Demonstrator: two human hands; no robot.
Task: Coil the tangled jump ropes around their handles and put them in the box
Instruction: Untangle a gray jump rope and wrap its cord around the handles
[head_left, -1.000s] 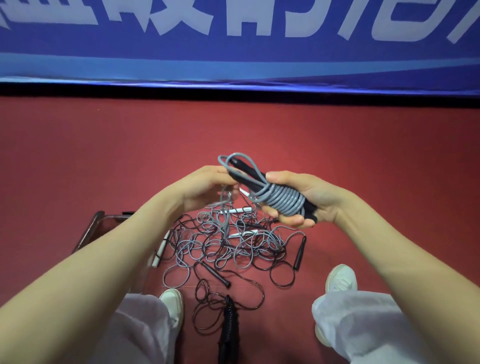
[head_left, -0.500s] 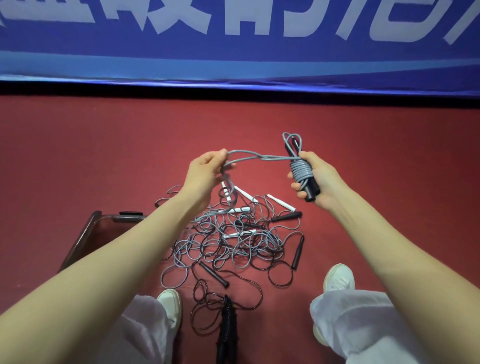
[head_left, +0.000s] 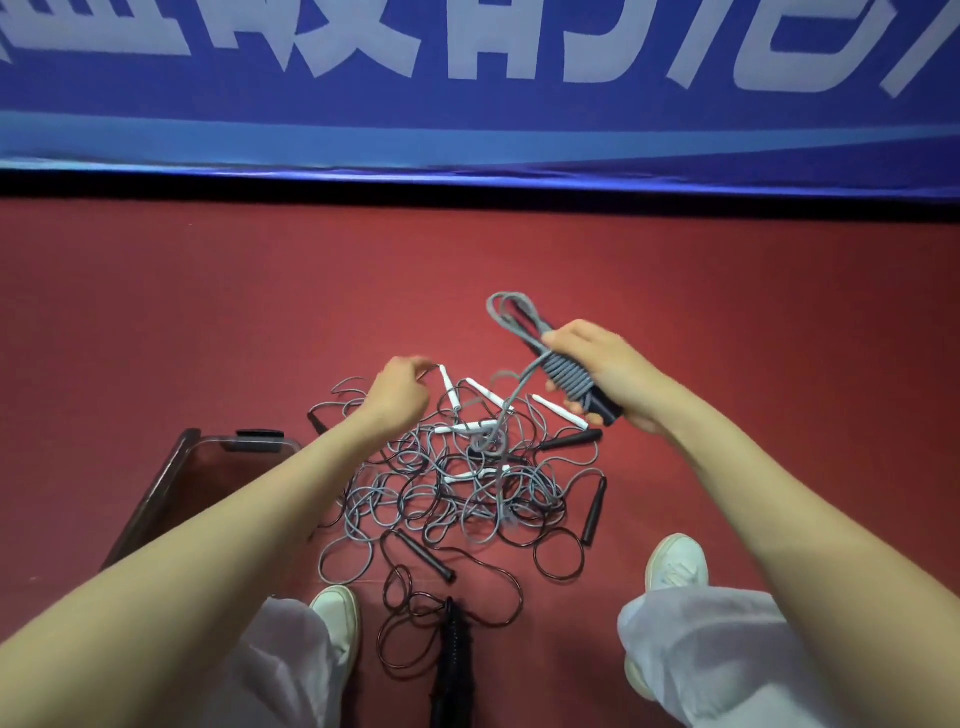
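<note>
1. One bundle is in hand: the right grip (head_left: 602, 374) is curled round the black handles (head_left: 605, 413), with the grey rope (head_left: 563, 376) wound round them in close turns.
2. The handle axis runs diagonally, far end up and left, near end down and right.
3. The free tail (head_left: 514, 405) leaves the coil on its left side and drops into the tangled pile (head_left: 457, 493) on the floor, between the two hands.
4. The left grip (head_left: 397, 392) is at the pile's far-left edge with fingers curled. Blur hides whether it pinches a strand.
5. Judgement: the left grip is nearer the tail and is better placed to feed it across the handle axis.
6. The box (head_left: 171, 488) stands on the floor left of the pile, partly behind the left forearm.
</note>
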